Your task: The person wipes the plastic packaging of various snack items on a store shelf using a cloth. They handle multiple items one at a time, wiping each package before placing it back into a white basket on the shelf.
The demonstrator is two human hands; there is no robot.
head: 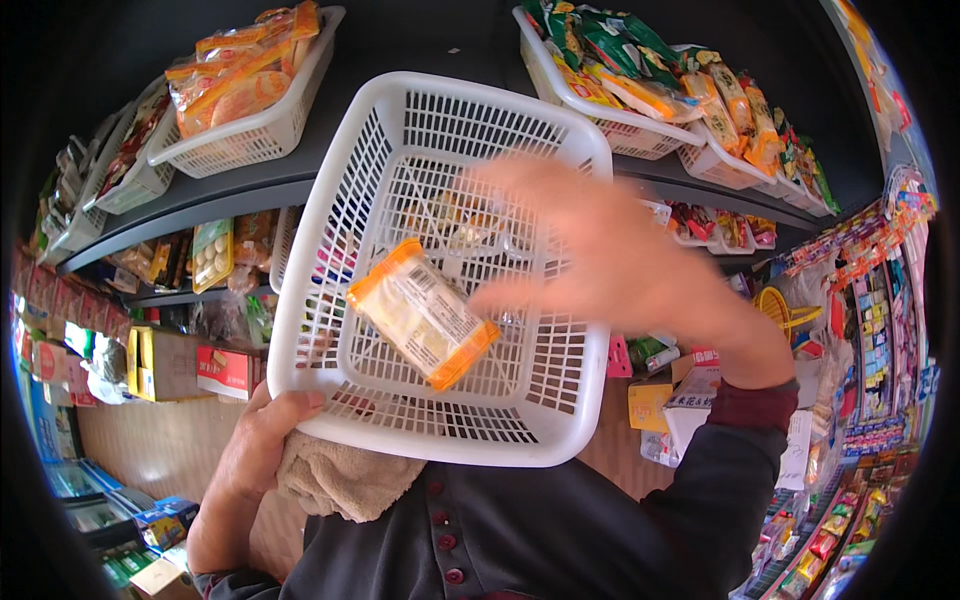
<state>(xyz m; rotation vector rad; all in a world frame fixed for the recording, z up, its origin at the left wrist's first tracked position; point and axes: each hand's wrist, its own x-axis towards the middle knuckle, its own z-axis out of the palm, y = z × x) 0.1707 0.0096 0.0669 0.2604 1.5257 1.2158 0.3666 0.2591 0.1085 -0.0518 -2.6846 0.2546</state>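
Observation:
A white plastic basket [439, 442] with slotted walls is tilted up in front of my chest. My left hand [274, 427] grips its near left corner, thumb over the rim. Below that corner hangs a brown towelling cloth [349, 476], beside the same hand; whether the fingers hold it too is hidden. One packaged food item [424, 315] in clear and orange wrapping lies inside on the slotted floor, its printed side up. Over the basket's right side, my right hand [577, 255] is blurred by motion with fingers spread. Its thumb appears close to the packet; contact cannot be told.
Behind the basket runs a dark shelf [427, 37]. A basket of orange-wrapped bread [240, 82] stands on it at left, and baskets of snack packets [630, 67] at right. Cardboard boxes [169, 364] stand below at left, and another open carton [686, 405] at right.

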